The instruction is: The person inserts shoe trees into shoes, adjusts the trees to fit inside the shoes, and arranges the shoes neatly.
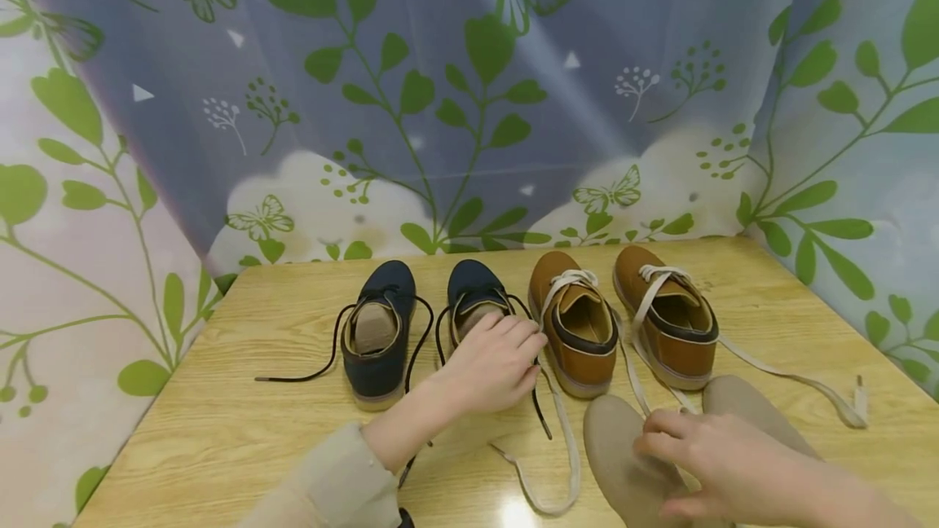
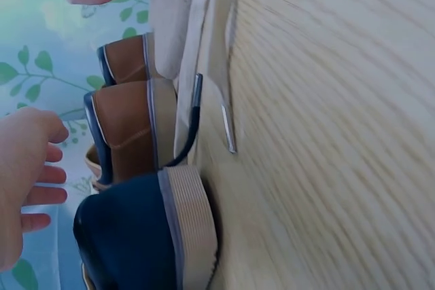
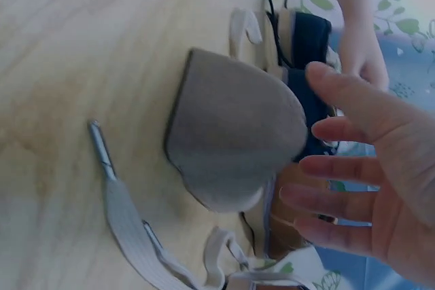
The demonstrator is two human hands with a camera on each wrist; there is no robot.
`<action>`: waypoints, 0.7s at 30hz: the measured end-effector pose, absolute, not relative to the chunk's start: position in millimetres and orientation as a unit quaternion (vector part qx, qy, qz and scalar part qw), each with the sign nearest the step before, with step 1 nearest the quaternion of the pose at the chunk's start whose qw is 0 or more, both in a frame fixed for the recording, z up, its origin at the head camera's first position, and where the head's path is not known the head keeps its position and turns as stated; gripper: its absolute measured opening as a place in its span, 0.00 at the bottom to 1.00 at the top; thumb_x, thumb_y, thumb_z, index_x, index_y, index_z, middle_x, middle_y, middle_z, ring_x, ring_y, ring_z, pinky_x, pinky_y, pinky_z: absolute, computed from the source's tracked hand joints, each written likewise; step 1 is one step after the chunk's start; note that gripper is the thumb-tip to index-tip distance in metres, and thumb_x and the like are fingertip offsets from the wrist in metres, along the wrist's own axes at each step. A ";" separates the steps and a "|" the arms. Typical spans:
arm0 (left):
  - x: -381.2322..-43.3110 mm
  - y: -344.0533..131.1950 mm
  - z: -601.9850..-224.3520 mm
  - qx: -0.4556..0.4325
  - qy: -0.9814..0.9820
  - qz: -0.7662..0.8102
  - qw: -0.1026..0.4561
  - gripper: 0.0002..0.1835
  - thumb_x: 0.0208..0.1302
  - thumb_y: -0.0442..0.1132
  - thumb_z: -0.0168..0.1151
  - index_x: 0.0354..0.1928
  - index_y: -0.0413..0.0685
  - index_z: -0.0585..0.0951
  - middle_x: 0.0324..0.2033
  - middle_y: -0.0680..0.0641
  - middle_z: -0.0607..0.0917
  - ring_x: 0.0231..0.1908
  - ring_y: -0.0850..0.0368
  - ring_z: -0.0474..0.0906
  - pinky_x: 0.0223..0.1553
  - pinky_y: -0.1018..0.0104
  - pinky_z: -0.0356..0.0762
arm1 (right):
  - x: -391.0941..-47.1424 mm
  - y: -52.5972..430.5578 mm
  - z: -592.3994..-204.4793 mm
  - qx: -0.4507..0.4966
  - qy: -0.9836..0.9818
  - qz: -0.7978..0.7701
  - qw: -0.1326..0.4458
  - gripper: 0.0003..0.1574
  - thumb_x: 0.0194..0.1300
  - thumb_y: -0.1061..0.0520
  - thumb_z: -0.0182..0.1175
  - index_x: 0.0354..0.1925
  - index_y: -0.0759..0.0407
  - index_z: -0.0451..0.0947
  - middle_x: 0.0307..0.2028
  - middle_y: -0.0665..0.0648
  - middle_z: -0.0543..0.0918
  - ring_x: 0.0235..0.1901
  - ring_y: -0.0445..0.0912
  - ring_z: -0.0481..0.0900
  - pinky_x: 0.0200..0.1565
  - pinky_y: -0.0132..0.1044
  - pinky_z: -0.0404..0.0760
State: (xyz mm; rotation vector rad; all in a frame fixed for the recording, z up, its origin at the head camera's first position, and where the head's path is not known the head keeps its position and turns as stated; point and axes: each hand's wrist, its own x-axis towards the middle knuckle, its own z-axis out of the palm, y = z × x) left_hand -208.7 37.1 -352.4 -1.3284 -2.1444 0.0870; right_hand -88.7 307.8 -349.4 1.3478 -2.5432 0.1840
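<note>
My left hand (image 1: pixel 490 365) hovers over the opening of the second navy shoe (image 1: pixel 469 279), its fingers loosely bent and partly covering that opening. To its left stands the other navy shoe (image 1: pixel 390 292), with a beige insole (image 1: pixel 372 328) showing inside and black laces loose. My right hand (image 1: pixel 715 455) is over a pair of beige insoles lying on the table, fingers spread apart in the right wrist view. The nearer insole (image 1: pixel 612 438) lies partly under the fingers, and the farther insole (image 1: pixel 741 402) lies beside it.
Two brown shoes stand to the right of the navy pair: one brown shoe (image 1: pixel 592 369) beside my left hand, another brown shoe (image 1: pixel 682 357) farther right. Their long beige laces (image 1: pixel 788 377) trail over the wooden table (image 1: pixel 220 430). A leaf-patterned cloth (image 1: pixel 418 129) hangs behind.
</note>
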 end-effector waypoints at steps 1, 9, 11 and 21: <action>-209.0 38.7 -352.1 -0.501 -0.811 0.031 0.301 0.15 0.62 0.47 0.54 0.47 0.51 0.79 0.43 0.52 0.79 0.45 0.56 0.74 0.45 0.62 0.67 | -88.1 306.8 -351.6 0.468 -0.873 0.059 0.126 0.27 0.44 0.38 0.69 0.40 0.48 0.75 0.37 0.42 0.69 0.25 0.29 0.65 0.22 0.22 0.63; -209.8 45.8 -343.8 -0.491 -0.829 0.030 0.268 0.15 0.63 0.49 0.53 0.48 0.52 0.78 0.46 0.53 0.79 0.48 0.57 0.73 0.48 0.62 0.66 | -88.6 303.2 -363.7 0.484 -0.867 0.028 0.113 0.30 0.42 0.33 0.68 0.39 0.47 0.74 0.34 0.43 0.67 0.21 0.29 0.58 0.18 0.20 0.55; -210.2 47.6 -342.7 -0.489 -0.832 0.034 0.258 0.14 0.64 0.49 0.52 0.47 0.53 0.78 0.45 0.54 0.79 0.48 0.58 0.73 0.48 0.62 0.65 | -88.5 302.9 -364.8 0.480 -0.871 0.022 0.104 0.30 0.42 0.34 0.68 0.39 0.47 0.73 0.35 0.43 0.66 0.20 0.29 0.57 0.17 0.20 0.54; -209.7 62.5 -345.2 -0.482 -0.848 0.051 0.215 0.18 0.66 0.52 0.49 0.52 0.53 0.78 0.48 0.54 0.78 0.50 0.58 0.72 0.52 0.60 0.64 | -91.3 302.1 -373.6 0.489 -0.861 0.004 0.137 0.34 0.29 0.45 0.76 0.37 0.49 0.71 0.33 0.45 0.65 0.20 0.32 0.57 0.15 0.21 0.52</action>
